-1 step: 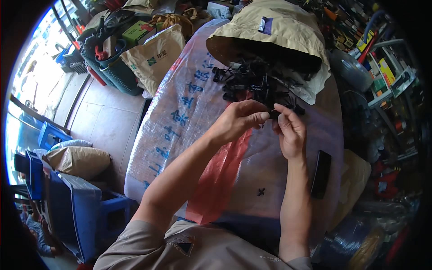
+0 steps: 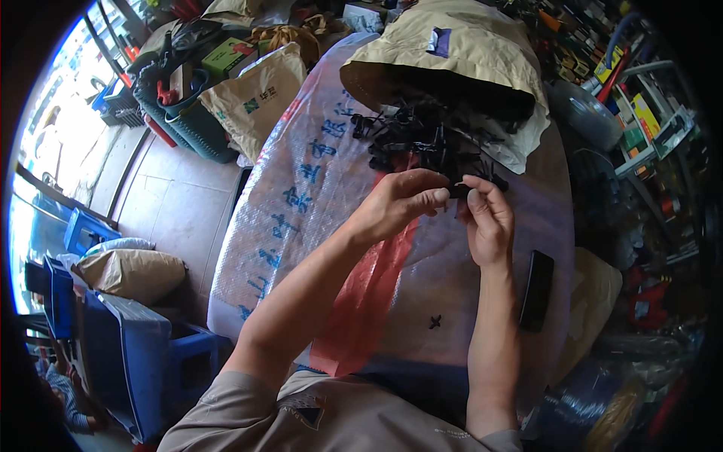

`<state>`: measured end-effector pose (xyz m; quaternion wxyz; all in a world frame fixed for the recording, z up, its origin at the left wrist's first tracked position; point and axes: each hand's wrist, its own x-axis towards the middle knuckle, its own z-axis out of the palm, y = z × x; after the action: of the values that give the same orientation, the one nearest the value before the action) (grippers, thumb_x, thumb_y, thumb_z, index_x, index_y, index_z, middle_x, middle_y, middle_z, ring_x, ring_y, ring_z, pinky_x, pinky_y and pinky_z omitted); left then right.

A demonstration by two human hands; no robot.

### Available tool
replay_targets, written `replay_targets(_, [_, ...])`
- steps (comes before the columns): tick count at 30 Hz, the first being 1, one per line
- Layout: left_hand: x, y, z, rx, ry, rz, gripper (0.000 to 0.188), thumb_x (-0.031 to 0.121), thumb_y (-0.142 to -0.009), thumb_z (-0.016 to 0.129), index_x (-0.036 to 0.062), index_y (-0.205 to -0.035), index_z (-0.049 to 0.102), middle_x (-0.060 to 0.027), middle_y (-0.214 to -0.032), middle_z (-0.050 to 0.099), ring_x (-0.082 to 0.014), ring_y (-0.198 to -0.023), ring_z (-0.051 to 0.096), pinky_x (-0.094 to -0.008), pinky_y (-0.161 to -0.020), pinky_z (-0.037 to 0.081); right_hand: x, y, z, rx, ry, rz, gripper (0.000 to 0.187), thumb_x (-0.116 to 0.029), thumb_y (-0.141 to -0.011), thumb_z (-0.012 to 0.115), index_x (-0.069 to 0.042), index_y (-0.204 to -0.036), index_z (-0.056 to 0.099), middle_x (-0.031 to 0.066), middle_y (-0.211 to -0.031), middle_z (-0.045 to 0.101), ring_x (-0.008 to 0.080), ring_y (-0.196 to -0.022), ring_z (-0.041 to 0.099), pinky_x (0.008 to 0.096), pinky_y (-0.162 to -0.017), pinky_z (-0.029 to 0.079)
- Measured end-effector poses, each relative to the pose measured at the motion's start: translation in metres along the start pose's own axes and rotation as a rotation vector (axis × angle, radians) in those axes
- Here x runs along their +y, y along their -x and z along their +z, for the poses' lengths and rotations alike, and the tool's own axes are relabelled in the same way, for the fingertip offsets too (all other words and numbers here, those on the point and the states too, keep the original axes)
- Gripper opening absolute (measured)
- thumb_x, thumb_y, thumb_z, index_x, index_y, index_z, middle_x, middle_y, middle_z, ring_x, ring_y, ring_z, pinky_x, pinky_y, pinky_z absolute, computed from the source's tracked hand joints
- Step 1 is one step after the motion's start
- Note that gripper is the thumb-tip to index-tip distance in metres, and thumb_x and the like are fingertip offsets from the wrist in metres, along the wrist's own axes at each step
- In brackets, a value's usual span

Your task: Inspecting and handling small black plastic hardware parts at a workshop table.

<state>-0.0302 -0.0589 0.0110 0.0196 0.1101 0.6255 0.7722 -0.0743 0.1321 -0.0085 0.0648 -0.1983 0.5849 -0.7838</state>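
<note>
My left hand (image 2: 407,197) and my right hand (image 2: 488,218) meet above the middle of the covered table, thumbs and fingers pinched. A small black part (image 2: 458,192) sits between their fingertips, mostly hidden, so its exact kind cannot be made out. Just beyond my hands lies a heap of black plastic parts (image 2: 414,139), spilling from the open mouth of a large tan paper sack (image 2: 467,38). One small black cross-shaped piece (image 2: 435,322) rests apart, nearer to me, between my forearms.
A woven plastic sheet (image 2: 248,264) with a red stripe (image 2: 361,316) covers the table. A dark flat phone-like object (image 2: 537,290) lies right of my right forearm. Blue crates (image 2: 128,354) and a paper sack (image 2: 135,273) stand at the left, cluttered shelving (image 2: 648,143) at the right.
The whole view has shifted very slightly. Both hands keep nearly the same pinch around the small black part, with the right fingertips moved a little.
</note>
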Motion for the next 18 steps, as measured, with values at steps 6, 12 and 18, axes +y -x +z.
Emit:
replay_targets(6, [0.001, -0.01, 0.029, 0.058, -0.433, 0.095, 0.04, 0.024, -0.087, 0.07, -0.0004, -0.115, 0.055, -0.0106, -0.101, 0.064, -0.0164, -0.091, 0.062, -0.0306, -0.078, 0.048, -0.001, 0.002, -0.007, 0.053, -0.009, -0.103, 0.019, -0.011, -0.096, 0.055, 0.0, -0.108, 0.065, 0.0046, -0.104, 0.063, 0.008, -0.072, 0.053, 0.021, -0.064, 0.041])
replay_targets(12, [-0.033, -0.011, 0.033, 0.187, -0.547, 0.393, 0.012, 0.004, -0.09, 0.058, 0.0001, -0.102, 0.055, -0.0133, -0.088, 0.064, -0.0206, -0.078, 0.064, -0.0315, -0.068, 0.05, 0.004, 0.005, -0.008, -0.024, 0.082, -0.04, 0.019, -0.008, -0.094, 0.055, 0.0, -0.109, 0.063, 0.0038, -0.102, 0.062, 0.0079, -0.074, 0.055, 0.0212, -0.066, 0.043])
replay_targets(18, [-0.04, -0.006, 0.034, 0.174, -0.474, 0.383, 0.006, 0.005, -0.089, 0.057, 0.0, -0.091, 0.054, -0.0165, -0.08, 0.063, -0.032, -0.073, 0.063, -0.0381, -0.064, 0.05, 0.015, 0.009, -0.007, -0.027, 0.129, 0.044, 0.016, -0.008, -0.093, 0.056, 0.0, -0.107, 0.061, 0.0007, -0.08, 0.06, 0.0066, -0.072, 0.054, 0.0216, -0.065, 0.043])
